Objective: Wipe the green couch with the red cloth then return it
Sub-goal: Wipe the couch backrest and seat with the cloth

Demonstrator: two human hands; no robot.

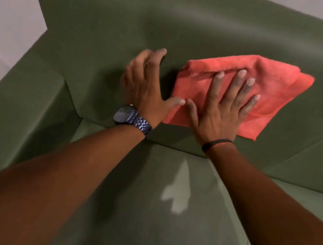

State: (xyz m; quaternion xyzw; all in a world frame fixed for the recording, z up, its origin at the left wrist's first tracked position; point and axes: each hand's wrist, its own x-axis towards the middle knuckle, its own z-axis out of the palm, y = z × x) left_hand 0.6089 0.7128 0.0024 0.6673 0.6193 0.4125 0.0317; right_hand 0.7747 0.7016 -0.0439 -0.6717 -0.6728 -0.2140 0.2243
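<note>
The cloth [243, 88] lies spread and partly folded against the backrest of the couch [108, 22], just above the seam where the backrest meets the seat cushion. The right hand [221, 111] presses flat on the lower left part of the cloth, its fingers [235, 87] spread wide and straight, gripping nothing, only pinning the fabric to the upholstery. A dark band [216, 143] circles that wrist, below the cloth's bottom edge.

The left hand [147, 83] rests on the bare backrest just left of the cloth, palm down, fingers loosely curled at the tips and a little blurred, so I cannot say whether they press hard or merely touch. Its thumb reaches rightward to the cloth's left edge and meets the right thumb there. A watch [130, 118] with a metal bracelet sits on the left wrist, level with the cloth's lower corner.

Left of the cloth the couch's armrest runs toward the viewer; below it, a pale patch of light falls on the seat between the two forearms.
</note>
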